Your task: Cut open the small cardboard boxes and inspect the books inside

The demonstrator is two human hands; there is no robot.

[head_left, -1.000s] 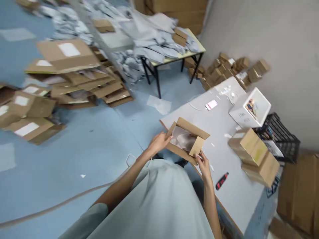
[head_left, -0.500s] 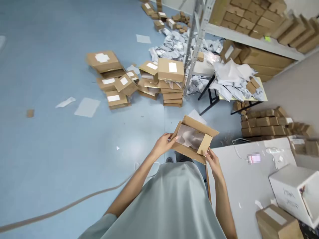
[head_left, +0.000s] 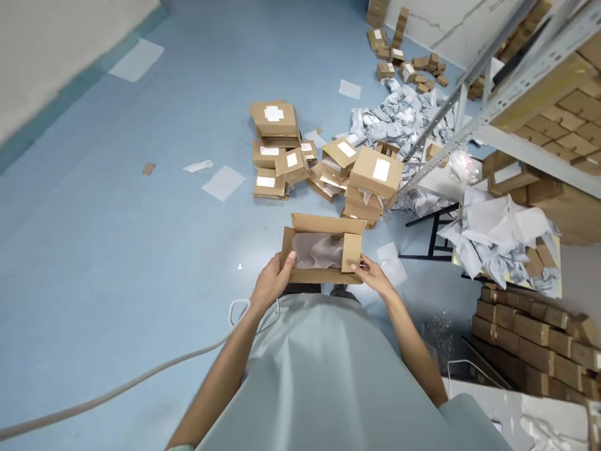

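Observation:
An open cardboard box [head_left: 323,276] is held in front of my body, its flaps folded outward. Inside lies something wrapped in greyish, semi-clear packing material [head_left: 317,250]; its contents cannot be made out. My left hand [head_left: 273,275] grips the box's left end, with the thumb over the edge. At the right end, my right hand [head_left: 373,274] holds the box by its lower corner, thumb against the short flap [head_left: 352,252].
Stacked cardboard boxes [head_left: 375,172] with white labels stand on the blue floor ahead. Grey mailing bags [head_left: 399,119] are heaped behind them. A metal shelf [head_left: 488,119] and a bag-covered table are on the right. A cable [head_left: 141,378] crosses the floor at left.
My view and body have turned left, so the white worktable has slid toward the lower right corner. The box, still in both hands, now sits level rather than slanted.

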